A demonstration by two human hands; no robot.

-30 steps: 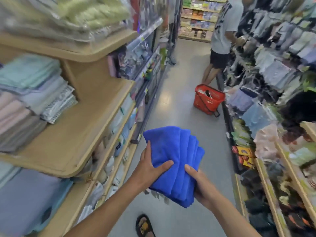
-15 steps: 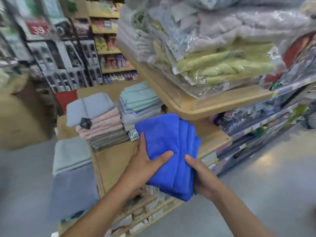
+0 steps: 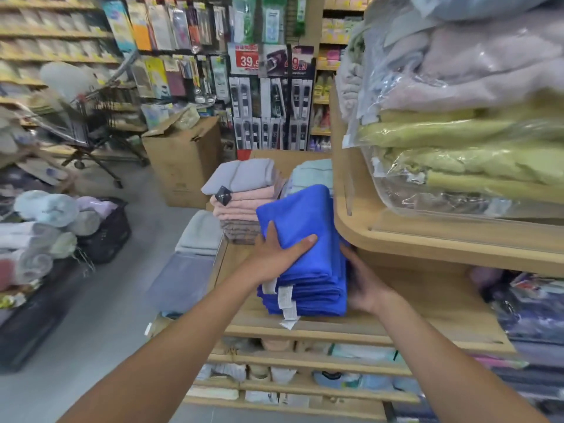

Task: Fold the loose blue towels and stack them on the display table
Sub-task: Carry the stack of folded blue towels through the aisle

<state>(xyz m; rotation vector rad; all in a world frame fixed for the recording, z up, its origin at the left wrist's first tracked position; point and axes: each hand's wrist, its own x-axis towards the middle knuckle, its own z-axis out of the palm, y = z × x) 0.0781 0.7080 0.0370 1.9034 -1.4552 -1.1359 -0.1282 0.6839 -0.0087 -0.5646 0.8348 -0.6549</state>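
The display table [image 3: 427,303] is now faced squarely, where half a second ago it was only being approached and a second ago the aisle was in view. An upper shelf [image 3: 427,239] juts over the table's right part, loaded with bagged bedding [image 3: 473,154]. A cardboard box [image 3: 183,160] is seen on the floor well behind.

The stack of folded blue towels [image 3: 305,215], which was carried in the air between both hands a moment earlier, has been brought down onto the bare wood of the table. It is set near the front edge, just in front of a pile of pink and grey towels [image 3: 241,203] and partly tucked under the upper shelf.

The left hand [image 3: 274,254] is laid flat on top of the stack, thumb spread wide, pressing down. The right hand [image 3: 366,285] is held against the stack's right side. Its fingertips are lost in shadow there, so it cannot be told whether the towels are still gripped. White tags [image 3: 287,300] hang from the front folds.

The stacking step is judged nearly done for this batch; only squaring the edges and letting go appear to remain.
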